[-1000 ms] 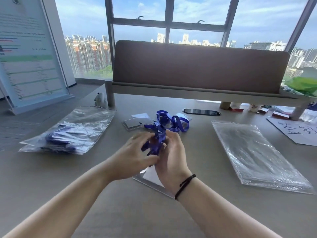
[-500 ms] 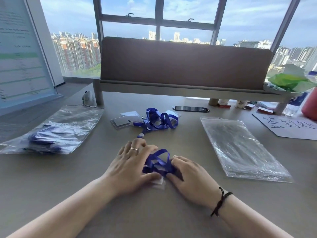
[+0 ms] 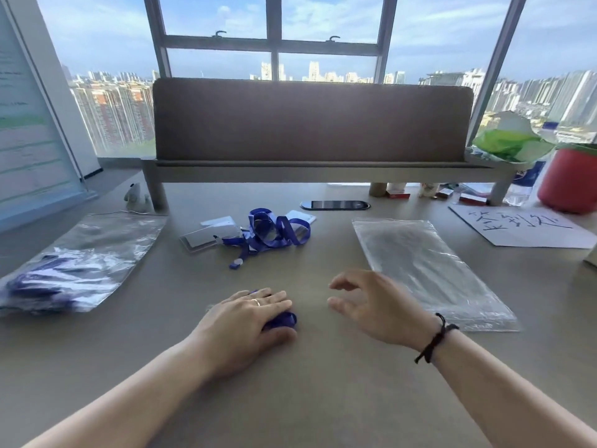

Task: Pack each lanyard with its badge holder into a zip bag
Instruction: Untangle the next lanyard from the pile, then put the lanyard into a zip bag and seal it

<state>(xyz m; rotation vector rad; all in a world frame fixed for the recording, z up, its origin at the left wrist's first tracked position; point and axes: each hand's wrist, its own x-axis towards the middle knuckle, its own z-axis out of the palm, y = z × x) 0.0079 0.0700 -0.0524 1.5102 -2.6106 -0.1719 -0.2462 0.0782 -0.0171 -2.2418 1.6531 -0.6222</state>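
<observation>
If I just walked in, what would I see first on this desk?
Probably the tangle of blue lanyards in the middle of the desk, with clear badge holders beside it. Nearer, the left hand presses flat on a bundled blue lanyard, while the right hand hovers open near a stack of empty zip bags. A filled zip bag lies far left.

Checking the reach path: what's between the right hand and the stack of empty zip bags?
Nothing. In the head view only bare desk separates the open right hand from the stack of empty zip bags.
</observation>
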